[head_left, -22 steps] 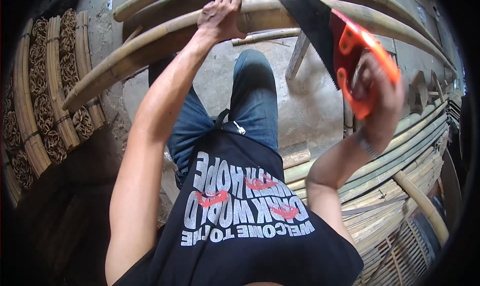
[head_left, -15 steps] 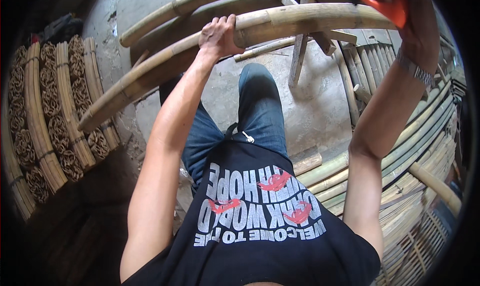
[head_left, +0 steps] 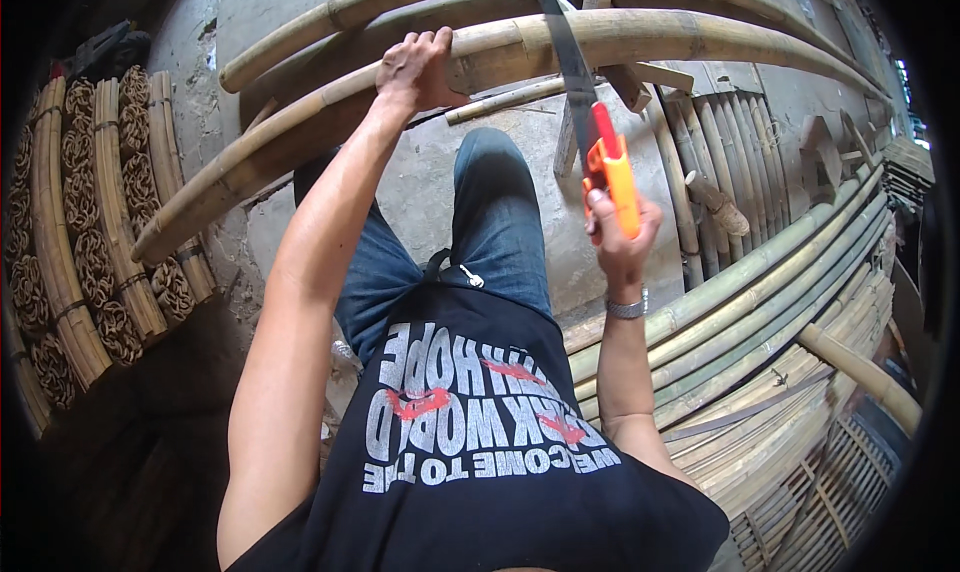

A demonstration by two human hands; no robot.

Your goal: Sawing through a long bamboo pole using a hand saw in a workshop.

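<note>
A thick, pale bamboo pole [head_left: 690, 38] lies crosswise in front of me, its left end reaching down toward the lower left. My left hand [head_left: 415, 70] is clasped on its upper side, fingers over the far edge. In my right hand [head_left: 625, 237] is a handsaw [head_left: 614, 177] with an orange and red handle. The saw's dark blade points away from me and crosses the pole to the right of my left hand. Whether its teeth have cut into the bamboo cannot be made out.
Another bamboo pole [head_left: 350, 10] runs behind the first. A wooden support [head_left: 567, 144] stands beneath them. Bundled bamboo strips [head_left: 75, 322] are stacked at the left. Long green poles [head_left: 720, 297] and split slats [head_left: 740, 452] lie at the right, near a short bamboo piece [head_left: 718, 204].
My right hand has brought the saw down and toward me from the upper right, and the blade now crosses the pole. My left hand has kept its hold on the bamboo.
</note>
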